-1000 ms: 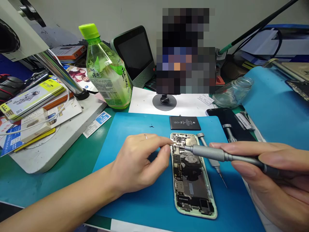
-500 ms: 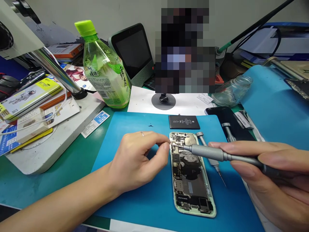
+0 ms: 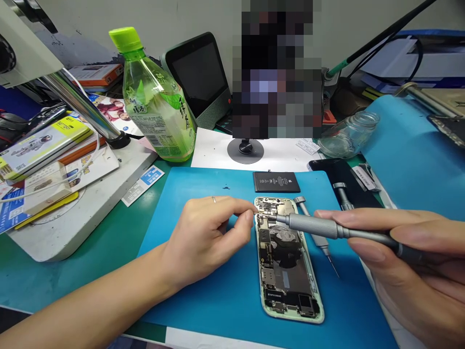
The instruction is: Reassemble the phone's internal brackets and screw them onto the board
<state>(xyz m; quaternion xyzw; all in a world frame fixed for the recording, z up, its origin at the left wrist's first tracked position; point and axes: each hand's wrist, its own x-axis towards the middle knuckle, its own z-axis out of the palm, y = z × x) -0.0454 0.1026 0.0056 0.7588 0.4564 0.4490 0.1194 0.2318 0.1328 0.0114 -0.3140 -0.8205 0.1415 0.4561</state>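
Observation:
An opened phone (image 3: 286, 271) with its inner parts bare lies on a blue mat (image 3: 218, 310). My right hand (image 3: 410, 257) grips a grey screwdriver (image 3: 314, 226), held nearly level, its tip over the phone's upper left part. At the phone's upper left edge is my left hand (image 3: 210, 237), thumb and forefinger brought together; anything between them is too small to make out. Behind the phone lies a removed black battery (image 3: 276, 182). A second screwdriver (image 3: 319, 242) rests on the mat along the phone's right side.
A green tea bottle (image 3: 156, 106) stands at the back left, near a small screen device (image 3: 198, 72). Boxes and papers cover a white stand base (image 3: 65, 232) with a metal post. At the right are a glass jar (image 3: 348, 135) and a dark phone (image 3: 337, 177). The back centre is blurred out.
The view has shifted very slightly. Both hands keep almost the same place, with the screwdriver tip still over the phone's upper left part.

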